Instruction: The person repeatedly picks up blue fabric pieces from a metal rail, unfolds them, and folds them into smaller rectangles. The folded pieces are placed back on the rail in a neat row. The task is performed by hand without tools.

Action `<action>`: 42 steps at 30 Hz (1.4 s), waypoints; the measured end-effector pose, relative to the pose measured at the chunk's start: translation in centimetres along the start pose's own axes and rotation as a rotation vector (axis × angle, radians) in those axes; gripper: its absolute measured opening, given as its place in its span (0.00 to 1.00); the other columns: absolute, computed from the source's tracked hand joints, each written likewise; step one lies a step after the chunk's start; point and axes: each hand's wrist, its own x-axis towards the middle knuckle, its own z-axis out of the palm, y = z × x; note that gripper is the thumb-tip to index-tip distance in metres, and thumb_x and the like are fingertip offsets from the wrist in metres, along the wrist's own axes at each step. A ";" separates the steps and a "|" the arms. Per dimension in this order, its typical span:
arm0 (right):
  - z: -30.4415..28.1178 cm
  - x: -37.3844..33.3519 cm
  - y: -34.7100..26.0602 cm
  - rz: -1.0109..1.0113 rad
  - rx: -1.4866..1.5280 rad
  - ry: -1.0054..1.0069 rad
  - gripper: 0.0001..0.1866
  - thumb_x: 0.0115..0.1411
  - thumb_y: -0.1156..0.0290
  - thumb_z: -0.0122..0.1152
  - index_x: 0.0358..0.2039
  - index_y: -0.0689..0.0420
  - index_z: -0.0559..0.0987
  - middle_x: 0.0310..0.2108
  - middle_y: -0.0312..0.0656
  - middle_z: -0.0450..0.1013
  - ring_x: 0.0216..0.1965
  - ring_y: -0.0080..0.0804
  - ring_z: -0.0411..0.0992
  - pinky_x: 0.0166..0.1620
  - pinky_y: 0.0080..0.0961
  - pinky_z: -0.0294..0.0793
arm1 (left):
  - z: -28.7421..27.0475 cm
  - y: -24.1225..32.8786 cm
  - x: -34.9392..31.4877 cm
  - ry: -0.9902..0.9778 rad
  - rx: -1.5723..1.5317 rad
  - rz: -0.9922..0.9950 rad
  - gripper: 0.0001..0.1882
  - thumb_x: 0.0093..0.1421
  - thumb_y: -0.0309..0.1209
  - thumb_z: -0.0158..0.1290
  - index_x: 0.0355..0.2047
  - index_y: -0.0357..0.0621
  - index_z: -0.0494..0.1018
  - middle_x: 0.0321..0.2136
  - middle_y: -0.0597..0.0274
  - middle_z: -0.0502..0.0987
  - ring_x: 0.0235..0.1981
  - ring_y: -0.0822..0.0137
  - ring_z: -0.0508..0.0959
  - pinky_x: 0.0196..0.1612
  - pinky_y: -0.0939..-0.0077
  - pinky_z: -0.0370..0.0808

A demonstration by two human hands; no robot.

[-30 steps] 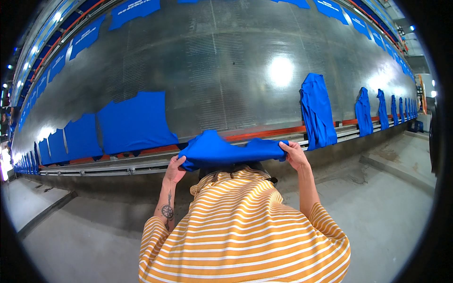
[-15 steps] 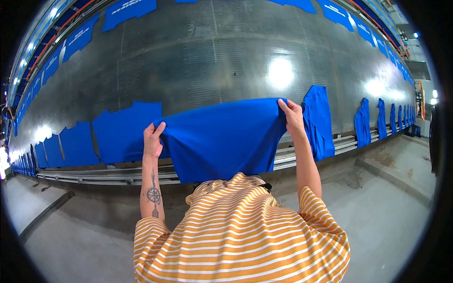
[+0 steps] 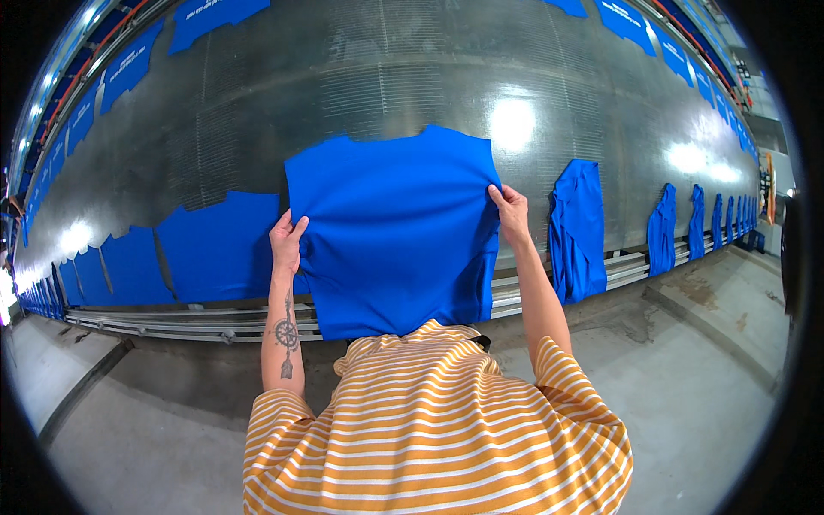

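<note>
A blue fabric shirt panel is stretched between my hands. Its far part, with the neckline and shoulder edges, lies spread on the grey table, while its near part hangs over the metal edge toward my body. My left hand pinches the panel's left side between thumb and fingers. At its right side, slightly farther away, my right hand pinches the cloth the same way. Creases run across the panel between the two grips. To its left lies another flat blue panel; a folded blue piece rests to its right.
Metal rails run along the table's near edge. More folded blue pieces line that edge at right. Along the far side lie blue panels with white print. Below is a concrete floor; bright reflections show on the tabletop.
The panel's far edge has unfolded away from me, so its neckline and shoulders now show on the table. My hands have come slightly nearer to me, still gripping its sides.
</note>
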 end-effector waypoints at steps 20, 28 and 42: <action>-1.3 -1.4 0.6 -0.125 -0.191 -0.036 0.18 0.61 0.77 0.63 0.52 0.60 0.79 0.39 0.31 0.77 0.34 0.13 0.69 0.37 0.11 0.69 | -1.6 0.3 -2.7 0.025 0.312 0.111 0.25 0.59 0.20 0.58 0.58 0.33 0.69 0.56 0.55 0.73 0.44 0.79 0.74 0.42 0.87 0.73; -1.8 -2.8 1.2 -0.126 -0.144 -0.056 0.20 0.61 0.77 0.62 0.54 0.61 0.77 0.44 0.35 0.77 0.38 0.14 0.71 0.41 0.12 0.70 | -2.4 0.1 -3.6 -0.017 0.280 0.035 0.28 0.59 0.20 0.59 0.60 0.34 0.67 0.58 0.57 0.72 0.36 0.84 0.72 0.35 0.89 0.69; -1.9 -4.0 1.7 -0.078 -0.150 -0.041 0.20 0.62 0.79 0.61 0.55 0.62 0.76 0.40 0.31 0.76 0.33 0.11 0.68 0.35 0.09 0.67 | -3.3 -0.5 -4.4 -0.060 0.284 -0.029 0.29 0.59 0.19 0.59 0.60 0.32 0.65 0.61 0.51 0.67 0.57 0.69 0.70 0.54 0.79 0.73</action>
